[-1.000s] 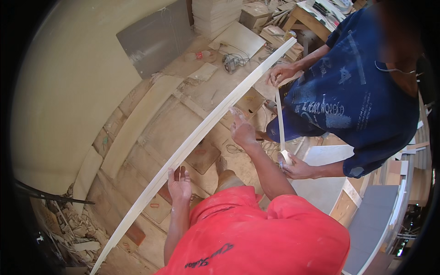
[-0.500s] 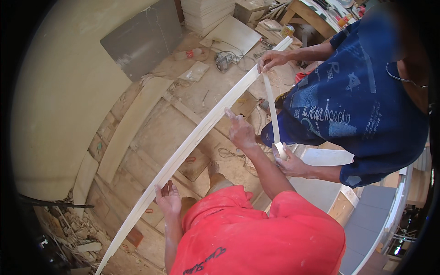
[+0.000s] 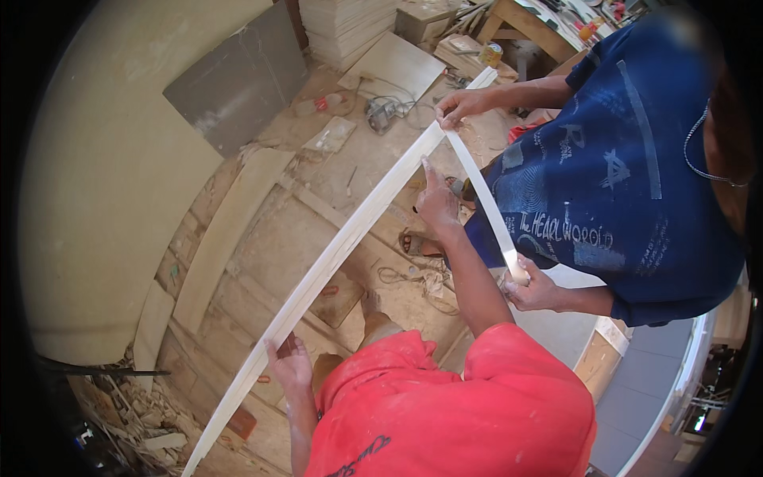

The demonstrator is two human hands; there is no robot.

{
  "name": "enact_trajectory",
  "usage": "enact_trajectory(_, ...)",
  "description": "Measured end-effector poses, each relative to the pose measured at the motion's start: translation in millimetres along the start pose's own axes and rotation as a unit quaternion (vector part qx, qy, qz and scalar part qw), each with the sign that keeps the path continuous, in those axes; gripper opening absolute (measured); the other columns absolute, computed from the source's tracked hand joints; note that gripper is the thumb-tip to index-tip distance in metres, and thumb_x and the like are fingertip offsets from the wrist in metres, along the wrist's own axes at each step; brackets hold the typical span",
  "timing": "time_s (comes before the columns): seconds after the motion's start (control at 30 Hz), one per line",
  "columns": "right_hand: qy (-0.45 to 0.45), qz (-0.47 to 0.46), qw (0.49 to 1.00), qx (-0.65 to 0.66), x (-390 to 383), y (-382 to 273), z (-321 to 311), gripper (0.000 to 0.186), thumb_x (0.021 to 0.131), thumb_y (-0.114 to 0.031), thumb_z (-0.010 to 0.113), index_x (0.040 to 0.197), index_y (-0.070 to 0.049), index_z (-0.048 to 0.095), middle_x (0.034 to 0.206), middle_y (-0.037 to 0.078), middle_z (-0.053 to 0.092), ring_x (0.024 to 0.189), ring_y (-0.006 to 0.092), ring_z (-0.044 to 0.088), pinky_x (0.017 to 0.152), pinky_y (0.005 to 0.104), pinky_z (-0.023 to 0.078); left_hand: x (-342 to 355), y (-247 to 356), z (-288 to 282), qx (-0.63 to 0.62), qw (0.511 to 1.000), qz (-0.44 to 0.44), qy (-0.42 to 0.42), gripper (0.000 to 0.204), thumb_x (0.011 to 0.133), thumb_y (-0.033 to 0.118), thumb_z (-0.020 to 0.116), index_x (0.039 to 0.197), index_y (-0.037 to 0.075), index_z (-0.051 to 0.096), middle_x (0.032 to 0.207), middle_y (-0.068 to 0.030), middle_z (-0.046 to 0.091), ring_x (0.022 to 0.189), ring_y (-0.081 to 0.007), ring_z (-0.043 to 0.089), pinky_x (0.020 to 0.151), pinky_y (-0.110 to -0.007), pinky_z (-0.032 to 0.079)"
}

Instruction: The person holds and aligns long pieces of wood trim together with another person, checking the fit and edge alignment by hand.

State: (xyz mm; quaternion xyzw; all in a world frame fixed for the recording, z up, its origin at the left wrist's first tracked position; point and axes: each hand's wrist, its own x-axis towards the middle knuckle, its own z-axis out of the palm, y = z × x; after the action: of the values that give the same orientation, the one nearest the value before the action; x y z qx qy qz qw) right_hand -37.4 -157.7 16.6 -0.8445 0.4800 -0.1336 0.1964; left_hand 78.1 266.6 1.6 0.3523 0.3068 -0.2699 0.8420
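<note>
A long, pale wooden strip (image 3: 342,253) with lengthwise seams runs diagonally from lower left to upper right. My left hand (image 3: 291,364) holds its lower part, thumb at the near edge and the other fingers partly hidden beneath. Farther up, my right hand (image 3: 439,199) has its index finger stretched out, the tip at the strip's near edge; its other fingers look bent. A co-worker's hand (image 3: 467,105) pinches the strip's upper end together with the end of a thin whitish band (image 3: 482,191). That band slants down to the co-worker's other hand (image 3: 534,288), which grips its lower end.
A large cream panel (image 3: 103,175) and a grey sheet (image 3: 238,79) stand at the left. Curved boards (image 3: 226,246) lie on the dusty floor. A corded power tool (image 3: 384,114) sits beyond the strip, near stacked boards (image 3: 346,32). Scraps (image 3: 135,421) fill the lower left.
My right hand has moved up along the strip, its index finger now straighter. The co-worker's lower hand has moved right and down with the band, which now slants more.
</note>
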Motion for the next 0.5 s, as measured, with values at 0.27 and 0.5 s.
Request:
enact_trajectory(0.27,0.019,0.099,0.995,0.027,69,45,-18,0.073,0.079,-0.005,0.051,0.145,-0.025,0.025,0.121,0.022,0.049,0.111,0.0408,0.052,0.094,0.0475,0.042,-1,-5,2,-0.013,1.0,0.004,0.024,0.035,0.088,0.032,0.064,0.113,0.009,0.057,0.11,-0.0052,0.061,0.104,-0.0191,0.055,0.082,-0.03,0.043)
enact_trajectory(0.5,0.086,0.14,0.986,0.027,102,78,-24,0.072,0.079,-0.004,0.048,0.144,-0.025,0.028,0.119,0.024,0.055,0.115,0.0401,0.051,0.096,0.0454,0.041,-7,-2,-28,-0.02,0.999,0.013,0.027,0.034,0.088,0.03,0.065,0.114,0.009,0.057,0.11,-0.005,0.061,0.104,-0.0193,0.056,0.082,-0.031,0.044)
